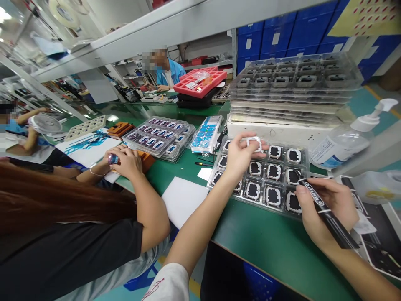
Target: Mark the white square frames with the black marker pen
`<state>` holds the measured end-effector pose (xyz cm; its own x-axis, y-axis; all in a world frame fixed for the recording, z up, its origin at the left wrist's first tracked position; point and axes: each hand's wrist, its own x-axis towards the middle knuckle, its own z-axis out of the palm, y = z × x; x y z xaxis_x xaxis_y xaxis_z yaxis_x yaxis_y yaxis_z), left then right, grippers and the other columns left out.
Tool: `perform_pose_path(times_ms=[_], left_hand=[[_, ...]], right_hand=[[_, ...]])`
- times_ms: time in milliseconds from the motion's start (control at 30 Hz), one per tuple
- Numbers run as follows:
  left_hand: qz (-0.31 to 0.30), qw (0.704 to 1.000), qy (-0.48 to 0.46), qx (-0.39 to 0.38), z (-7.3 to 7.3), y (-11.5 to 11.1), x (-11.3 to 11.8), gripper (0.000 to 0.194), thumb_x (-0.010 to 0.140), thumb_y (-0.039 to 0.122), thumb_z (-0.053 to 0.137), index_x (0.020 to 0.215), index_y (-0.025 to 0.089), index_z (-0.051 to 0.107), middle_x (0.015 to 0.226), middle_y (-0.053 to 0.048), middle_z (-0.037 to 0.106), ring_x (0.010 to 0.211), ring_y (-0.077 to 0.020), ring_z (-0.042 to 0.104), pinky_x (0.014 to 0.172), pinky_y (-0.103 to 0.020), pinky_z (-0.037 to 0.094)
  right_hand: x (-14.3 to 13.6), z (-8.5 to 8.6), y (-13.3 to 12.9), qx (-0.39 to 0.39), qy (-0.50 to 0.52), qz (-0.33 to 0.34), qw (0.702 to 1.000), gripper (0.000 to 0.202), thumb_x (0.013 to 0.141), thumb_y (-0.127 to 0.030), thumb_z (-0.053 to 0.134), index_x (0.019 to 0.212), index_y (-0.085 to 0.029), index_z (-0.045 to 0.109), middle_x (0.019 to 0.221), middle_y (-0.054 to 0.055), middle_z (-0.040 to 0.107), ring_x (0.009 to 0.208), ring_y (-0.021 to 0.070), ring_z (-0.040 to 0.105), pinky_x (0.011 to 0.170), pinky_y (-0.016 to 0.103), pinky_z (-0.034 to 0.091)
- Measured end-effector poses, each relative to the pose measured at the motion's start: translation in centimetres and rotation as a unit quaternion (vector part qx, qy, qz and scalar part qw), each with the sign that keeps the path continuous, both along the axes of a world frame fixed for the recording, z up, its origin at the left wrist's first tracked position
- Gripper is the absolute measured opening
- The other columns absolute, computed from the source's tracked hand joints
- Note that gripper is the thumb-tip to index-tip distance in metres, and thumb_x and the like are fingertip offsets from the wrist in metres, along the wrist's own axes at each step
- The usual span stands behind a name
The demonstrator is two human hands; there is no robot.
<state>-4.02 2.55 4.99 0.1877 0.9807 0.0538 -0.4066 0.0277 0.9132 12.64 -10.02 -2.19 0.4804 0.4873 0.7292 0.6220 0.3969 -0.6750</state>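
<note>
Marker in one hand, white frame part in the other, over a clear tray.

The right hand (pixel 326 209) grips a black marker (pixel 326 213), its white lettering too blurred to read. The left hand (pixel 239 156) pinches a white frame part (pixel 254 142) above the clear tray (pixel 300 211) of dark square parts. Beyond, a pump bottle (pixel 341 144) shows an unreadable label.

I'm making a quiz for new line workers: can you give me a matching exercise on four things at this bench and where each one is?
1. black marker pen
2. small white square frame
3. red plastic tray
4. clear pump bottle

a. far end of the bench
b. in the right hand
c. right of the clear compartment tray
d. in the left hand

Pairs: 1-b, 2-d, 3-a, 4-c
</note>
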Motion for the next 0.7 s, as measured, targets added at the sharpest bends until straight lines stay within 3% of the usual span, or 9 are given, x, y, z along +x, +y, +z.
perform_pose_path(times_ms=[100, 233, 367, 500, 600, 700], left_hand=[[0.058, 0.998, -0.005, -0.001, 0.4, 0.7, -0.8, 0.024, 0.093, 0.010, 0.068, 0.113, 0.018, 0.058, 0.093, -0.006, 0.079, 0.092, -0.0216, 0.083, 0.083, -0.030, 0.065], [0.082, 0.996, -0.018, 0.043, 0.4, 1.5, -1.2, 0.023, 0.091, 0.011, 0.069, 0.111, 0.018, 0.058, 0.091, -0.005, 0.079, 0.089, -0.0217, 0.084, 0.076, -0.026, 0.064], [0.089, 0.992, -0.002, 0.090, 1.2, 2.2, -2.0, 0.023, 0.089, 0.012, 0.069, 0.109, 0.018, 0.059, 0.089, -0.005, 0.078, 0.085, -0.0218, 0.083, 0.068, -0.025, 0.063], [0.108, 0.985, 0.043, 0.126, 1.7, 1.9, -4.3, 0.028, 0.088, 0.019, 0.075, 0.111, 0.020, 0.060, 0.093, -0.005, 0.079, 0.087, -0.0206, 0.083, 0.070, -0.025, 0.065], [0.133, 0.979, 0.073, 0.135, 0.5, 0.0, -6.7, 0.032, 0.086, 0.027, 0.080, 0.112, 0.020, 0.062, 0.096, -0.006, 0.080, 0.085, -0.0201, 0.083, 0.066, -0.024, 0.064], [0.155, 0.976, 0.101, 0.115, -2.0, -2.4, -8.7, 0.035, 0.085, 0.031, 0.083, 0.110, 0.019, 0.063, 0.095, -0.006, 0.081, 0.080, -0.0198, 0.081, 0.060, -0.023, 0.063]], right_hand=[[-0.6, 1.2, -0.3, -0.024, 0.026, 0.005, 0.999, 0.036, 0.077, -0.035, 0.090, 0.109, -0.024, 0.078, 0.100, 0.006, 0.079, 0.083, 0.0249, 0.077, 0.079, 0.043, 0.065], [-2.5, 3.9, 0.0, -0.106, 0.093, 0.066, 0.988, 0.036, 0.088, -0.048, 0.083, 0.112, -0.023, 0.075, 0.099, 0.006, 0.081, 0.079, 0.0249, 0.081, 0.081, 0.044, 0.065], [-5.0, 5.4, 2.7, -0.079, 0.098, 0.134, 0.983, 0.030, 0.092, -0.048, 0.080, 0.112, -0.026, 0.073, 0.096, 0.002, 0.080, 0.075, 0.0208, 0.079, 0.081, 0.042, 0.066], [-7.3, 5.2, 6.4, -0.050, 0.144, 0.212, 0.965, 0.031, 0.092, -0.048, 0.082, 0.112, -0.027, 0.072, 0.107, 0.004, 0.077, 0.084, 0.0205, 0.076, 0.088, 0.043, 0.065], [-8.6, 4.6, 8.1, -0.055, 0.178, 0.257, 0.948, 0.029, 0.092, -0.048, 0.082, 0.109, -0.027, 0.072, 0.106, 0.003, 0.076, 0.084, 0.0199, 0.074, 0.082, 0.039, 0.063], [-9.3, 3.8, 8.4, -0.081, 0.182, 0.300, 0.933, 0.024, 0.092, -0.047, 0.081, 0.102, -0.027, 0.073, 0.101, 0.003, 0.076, 0.091, 0.0214, 0.074, 0.085, 0.039, 0.062]])
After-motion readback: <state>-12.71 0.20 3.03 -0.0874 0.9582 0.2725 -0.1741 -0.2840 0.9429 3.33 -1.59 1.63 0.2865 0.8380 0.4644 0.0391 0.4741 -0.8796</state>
